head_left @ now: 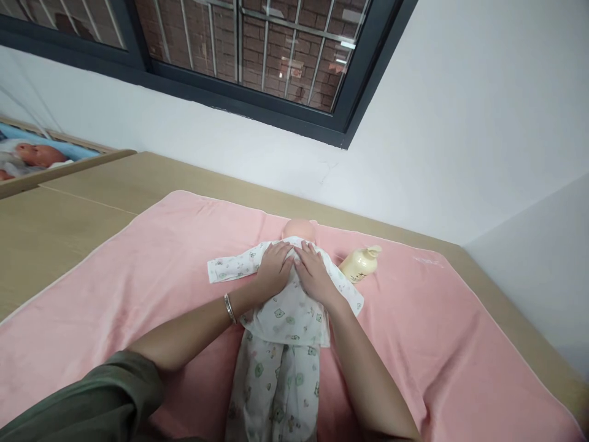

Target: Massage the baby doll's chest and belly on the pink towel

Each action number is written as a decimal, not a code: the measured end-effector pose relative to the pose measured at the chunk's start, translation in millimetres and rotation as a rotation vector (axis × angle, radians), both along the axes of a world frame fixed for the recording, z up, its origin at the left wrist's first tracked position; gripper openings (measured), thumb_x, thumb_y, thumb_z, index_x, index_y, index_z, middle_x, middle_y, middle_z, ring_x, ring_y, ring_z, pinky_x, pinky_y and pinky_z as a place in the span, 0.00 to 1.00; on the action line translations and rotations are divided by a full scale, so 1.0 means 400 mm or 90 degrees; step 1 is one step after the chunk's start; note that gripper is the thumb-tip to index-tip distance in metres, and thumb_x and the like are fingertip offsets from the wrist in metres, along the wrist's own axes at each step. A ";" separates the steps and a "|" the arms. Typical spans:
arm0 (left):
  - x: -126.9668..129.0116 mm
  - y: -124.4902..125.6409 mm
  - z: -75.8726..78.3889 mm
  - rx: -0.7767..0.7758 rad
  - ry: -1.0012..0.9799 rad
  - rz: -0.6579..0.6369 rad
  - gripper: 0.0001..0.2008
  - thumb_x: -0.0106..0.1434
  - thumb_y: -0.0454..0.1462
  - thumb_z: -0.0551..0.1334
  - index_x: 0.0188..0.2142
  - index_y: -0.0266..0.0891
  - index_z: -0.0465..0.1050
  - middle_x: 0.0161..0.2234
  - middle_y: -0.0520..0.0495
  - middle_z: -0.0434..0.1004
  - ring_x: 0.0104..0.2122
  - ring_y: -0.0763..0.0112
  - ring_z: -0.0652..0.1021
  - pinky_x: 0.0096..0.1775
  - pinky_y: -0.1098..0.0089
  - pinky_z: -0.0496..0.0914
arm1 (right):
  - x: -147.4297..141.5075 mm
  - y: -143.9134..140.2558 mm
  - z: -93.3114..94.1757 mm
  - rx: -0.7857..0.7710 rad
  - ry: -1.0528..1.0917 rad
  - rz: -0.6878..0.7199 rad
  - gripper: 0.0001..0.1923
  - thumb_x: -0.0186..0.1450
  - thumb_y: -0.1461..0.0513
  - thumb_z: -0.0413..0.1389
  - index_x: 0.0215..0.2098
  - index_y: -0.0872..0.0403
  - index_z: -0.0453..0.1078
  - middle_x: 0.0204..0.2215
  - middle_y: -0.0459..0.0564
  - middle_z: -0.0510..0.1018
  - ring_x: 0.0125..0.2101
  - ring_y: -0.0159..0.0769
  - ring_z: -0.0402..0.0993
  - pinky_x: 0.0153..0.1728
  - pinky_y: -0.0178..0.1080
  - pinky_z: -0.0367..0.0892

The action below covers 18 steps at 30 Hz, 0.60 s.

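A baby doll's head (299, 229) shows at the far end of a white printed baby shirt (289, 313), with matching trousers (294, 380) below it. Both sleeves stretch out sideways. My left hand (275, 268) lies flat on the upper part of the shirt, fingers extended. Beside it, my right hand (315, 272) rests flat on the same cloth, its fingers pointing toward the head. The thumbs are close together. Just right of the right hand is a pale yellow pump bottle (360, 264), tilted and near the sleeve. Neither hand grips anything.
A pink blanket (165, 270) with a light edge covers much of the wooden table (83, 215). White walls (460, 123) and a dark-framed window (248, 101) with bars outside stand behind. At far left, another doll (39, 155) lies in a wooden-sided bed (83, 164).
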<state>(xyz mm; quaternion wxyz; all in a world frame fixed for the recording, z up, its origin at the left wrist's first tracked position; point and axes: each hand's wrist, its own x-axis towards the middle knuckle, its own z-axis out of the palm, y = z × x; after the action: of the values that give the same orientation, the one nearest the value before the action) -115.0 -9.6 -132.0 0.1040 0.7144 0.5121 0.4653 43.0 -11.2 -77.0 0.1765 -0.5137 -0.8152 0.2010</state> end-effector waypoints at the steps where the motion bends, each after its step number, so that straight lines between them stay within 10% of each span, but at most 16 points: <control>1: 0.000 0.001 -0.003 -0.001 0.011 0.005 0.20 0.73 0.39 0.48 0.56 0.37 0.71 0.58 0.37 0.75 0.60 0.57 0.72 0.65 0.48 0.61 | 0.003 0.005 -0.006 0.007 0.013 -0.024 0.30 0.76 0.54 0.40 0.72 0.56 0.55 0.73 0.59 0.49 0.74 0.48 0.38 0.71 0.57 0.40; 9: -0.023 0.037 -0.017 -0.031 0.105 0.054 0.21 0.71 0.39 0.49 0.57 0.33 0.70 0.59 0.34 0.74 0.62 0.52 0.70 0.64 0.48 0.63 | -0.068 -0.052 -0.010 0.076 -0.131 -0.168 0.30 0.76 0.58 0.39 0.72 0.65 0.54 0.71 0.69 0.53 0.71 0.58 0.46 0.69 0.58 0.46; 18: 0.022 -0.042 0.017 -0.025 0.282 0.122 0.24 0.72 0.37 0.49 0.63 0.27 0.64 0.64 0.29 0.67 0.65 0.47 0.66 0.64 0.46 0.61 | -0.019 -0.002 -0.003 0.051 -0.114 -0.125 0.30 0.76 0.58 0.40 0.71 0.66 0.54 0.71 0.65 0.55 0.71 0.51 0.48 0.70 0.51 0.47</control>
<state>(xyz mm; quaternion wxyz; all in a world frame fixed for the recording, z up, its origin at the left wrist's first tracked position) -106.1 -26.3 -125.1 -0.0415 0.7450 0.5967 0.2952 35.3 -12.0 -78.3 0.1427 -0.5993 -0.7809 0.1033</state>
